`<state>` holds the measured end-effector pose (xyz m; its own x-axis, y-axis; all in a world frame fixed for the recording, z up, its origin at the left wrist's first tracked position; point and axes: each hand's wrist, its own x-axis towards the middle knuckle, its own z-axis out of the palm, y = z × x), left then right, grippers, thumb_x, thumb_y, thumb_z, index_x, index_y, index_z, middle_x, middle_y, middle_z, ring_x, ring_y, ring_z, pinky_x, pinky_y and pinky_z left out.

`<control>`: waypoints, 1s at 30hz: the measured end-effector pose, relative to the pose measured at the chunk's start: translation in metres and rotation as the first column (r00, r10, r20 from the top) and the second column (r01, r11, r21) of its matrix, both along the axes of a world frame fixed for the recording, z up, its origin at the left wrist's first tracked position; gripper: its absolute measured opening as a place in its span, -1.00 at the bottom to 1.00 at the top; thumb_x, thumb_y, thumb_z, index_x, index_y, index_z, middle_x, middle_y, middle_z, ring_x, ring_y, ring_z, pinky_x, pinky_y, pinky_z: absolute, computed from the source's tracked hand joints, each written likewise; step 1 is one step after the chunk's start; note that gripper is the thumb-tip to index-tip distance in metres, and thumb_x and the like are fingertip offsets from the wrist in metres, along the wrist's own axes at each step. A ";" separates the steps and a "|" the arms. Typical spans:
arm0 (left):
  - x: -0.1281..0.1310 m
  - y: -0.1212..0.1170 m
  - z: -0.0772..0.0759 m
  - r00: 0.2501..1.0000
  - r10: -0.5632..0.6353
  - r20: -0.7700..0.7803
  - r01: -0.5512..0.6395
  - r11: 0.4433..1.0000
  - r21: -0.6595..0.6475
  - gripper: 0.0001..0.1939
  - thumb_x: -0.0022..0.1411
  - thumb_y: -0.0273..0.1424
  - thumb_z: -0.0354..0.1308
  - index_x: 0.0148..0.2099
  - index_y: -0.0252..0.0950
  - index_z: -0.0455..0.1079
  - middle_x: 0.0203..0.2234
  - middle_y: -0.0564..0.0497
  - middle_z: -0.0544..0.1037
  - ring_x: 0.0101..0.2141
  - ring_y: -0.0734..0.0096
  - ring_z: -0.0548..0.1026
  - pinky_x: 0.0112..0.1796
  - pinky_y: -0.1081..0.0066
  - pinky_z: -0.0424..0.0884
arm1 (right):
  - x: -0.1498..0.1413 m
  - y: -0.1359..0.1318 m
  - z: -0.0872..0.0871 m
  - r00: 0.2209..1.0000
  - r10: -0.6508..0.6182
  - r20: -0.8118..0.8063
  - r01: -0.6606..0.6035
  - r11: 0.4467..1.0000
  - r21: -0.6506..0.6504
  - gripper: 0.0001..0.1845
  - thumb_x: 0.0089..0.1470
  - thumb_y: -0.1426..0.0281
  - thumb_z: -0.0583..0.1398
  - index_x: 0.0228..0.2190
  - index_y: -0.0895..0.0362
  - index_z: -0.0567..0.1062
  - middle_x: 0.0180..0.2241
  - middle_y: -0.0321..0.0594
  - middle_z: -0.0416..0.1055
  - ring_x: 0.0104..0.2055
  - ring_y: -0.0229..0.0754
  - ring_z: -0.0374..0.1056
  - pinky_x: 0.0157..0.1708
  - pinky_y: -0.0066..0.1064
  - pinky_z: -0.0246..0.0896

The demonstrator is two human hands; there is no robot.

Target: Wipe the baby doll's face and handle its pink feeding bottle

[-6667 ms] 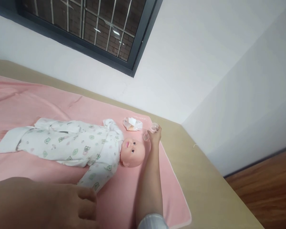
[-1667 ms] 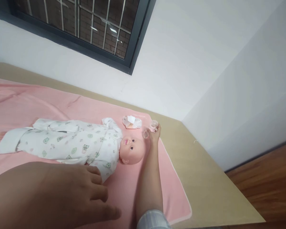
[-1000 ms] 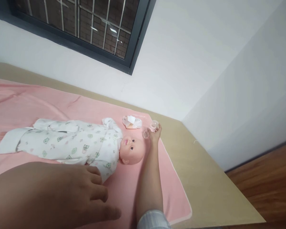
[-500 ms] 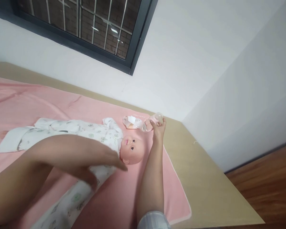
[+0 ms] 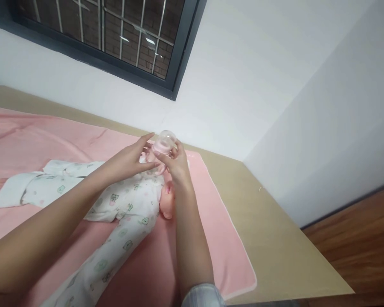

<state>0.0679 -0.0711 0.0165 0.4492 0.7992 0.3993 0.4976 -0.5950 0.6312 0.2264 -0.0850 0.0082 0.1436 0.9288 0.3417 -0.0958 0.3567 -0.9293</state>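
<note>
A clear baby bottle (image 5: 163, 147) with a pink collar and a clear domed cap is held up over the doll's upper body. My right hand (image 5: 176, 161) grips it from the right, thumb and fingers around the part near the cap. From the left, my left hand (image 5: 139, 157) wraps the bottle's body, thumb in front and fingers behind, partly hidden. Below lies a baby doll (image 5: 167, 200) on its back, its head partly covered by my right forearm. It wears a white printed outfit (image 5: 128, 198).
A pink blanket (image 5: 217, 230) lies under the doll on a wood-coloured tabletop (image 5: 269, 238). Behind stands a white wall (image 5: 237, 85) with a dark-framed, barred window (image 5: 176, 81). A brown wooden panel (image 5: 365, 243) is at the right.
My right hand has lifted the bottle off the blanket and brought it left over the doll. My left hand has moved up and right from beside the doll's head to the bottle.
</note>
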 end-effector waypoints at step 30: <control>-0.068 0.078 -0.014 0.958 0.260 -0.121 -0.261 0.965 0.006 -0.29 0.00 -0.25 0.13 0.23 -0.29 0.16 0.02 -0.12 0.45 -0.08 0.09 0.45 -0.14 0.31 0.37 | 0.115 0.016 -0.023 0.783 -0.586 0.210 0.590 0.806 0.047 -0.34 -0.17 0.27 0.30 -0.02 0.10 0.24 -0.01 -0.11 0.39 -0.02 -0.19 0.36 -0.02 -0.31 0.30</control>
